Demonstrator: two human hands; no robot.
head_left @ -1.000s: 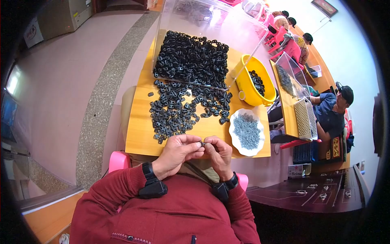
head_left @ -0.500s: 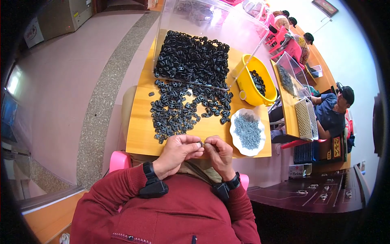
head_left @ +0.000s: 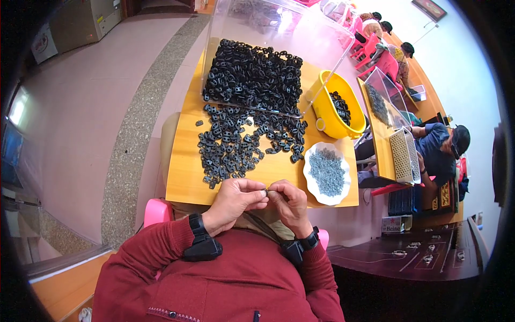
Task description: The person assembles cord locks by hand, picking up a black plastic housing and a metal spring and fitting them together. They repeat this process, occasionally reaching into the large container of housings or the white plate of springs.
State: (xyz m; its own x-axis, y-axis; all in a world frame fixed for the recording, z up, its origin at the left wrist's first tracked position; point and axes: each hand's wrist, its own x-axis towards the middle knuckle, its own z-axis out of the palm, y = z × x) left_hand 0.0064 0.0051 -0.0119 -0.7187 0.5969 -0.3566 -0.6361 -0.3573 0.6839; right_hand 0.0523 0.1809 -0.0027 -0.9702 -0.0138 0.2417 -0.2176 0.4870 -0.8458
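Note:
My left hand (head_left: 234,200) and my right hand (head_left: 290,206) meet at the table's front edge, with thumbs and forefingers pinched around a small dark piece (head_left: 266,191). The fingers cover most of it, but it resembles the black plastic pieces nearby. Just beyond my hands, many black two-hole plastic pieces (head_left: 229,152) lie loose on the wooden table (head_left: 182,182). To the right of my right hand is a white scalloped dish (head_left: 305,173) filled with tiny grey metal parts (head_left: 326,170), perhaps springs.
A clear plastic bin (head_left: 315,115), tipped toward me, holds more black pieces (head_left: 255,75). Beside it stands a yellow tub (head_left: 322,110) with black pieces inside. A co-worker (head_left: 437,153) sits right at another table with a perforated basket (head_left: 403,155). Pink chairs stand farther back.
My hands stay pinched together at the table edge, with only slight finger movement. At the right, the co-worker has leaned and turned the head.

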